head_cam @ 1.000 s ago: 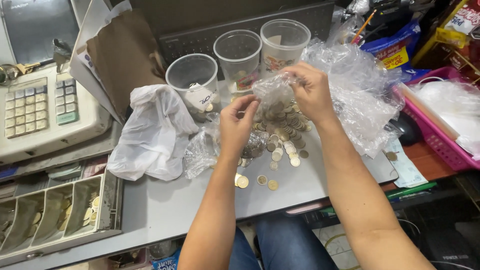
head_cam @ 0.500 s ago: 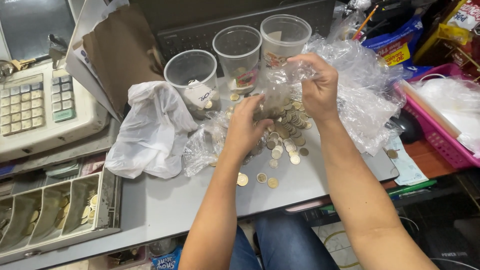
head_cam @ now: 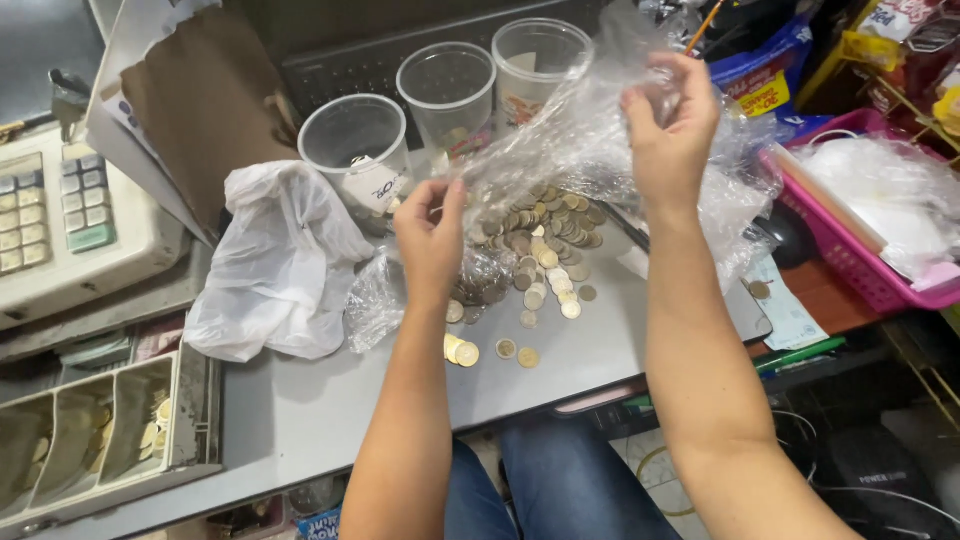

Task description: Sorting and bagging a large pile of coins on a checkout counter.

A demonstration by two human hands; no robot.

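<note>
While a clear plastic bag [head_cam: 575, 125] hangs stretched between two raised hands above the tabletop [head_cam: 330, 410], the coins [head_cam: 535, 245] lie already spilled in a loose heap beneath it, so the emptying looks largely done; any sorting looks yet to start, as the pile is unsorted. The bag is thin, crinkled and see-through, and whether any coins remain inside cannot be told. The right hand [head_cam: 672, 125] pinches its upper edge, grip clenched on the film; the left hand [head_cam: 430, 240] pinches the lower end, just over the heap. A few coins lie apart near the tabletop's front edge. Behind the pile stand three clear cups [head_cam: 450, 95]; a crumpled white bag [head_cam: 285, 265] lies to the left, near a cash register [head_cam: 60, 230] and its open coin drawer [head_cam: 90, 430]. A pink basket [head_cam: 850, 260] sits at the right.
</note>
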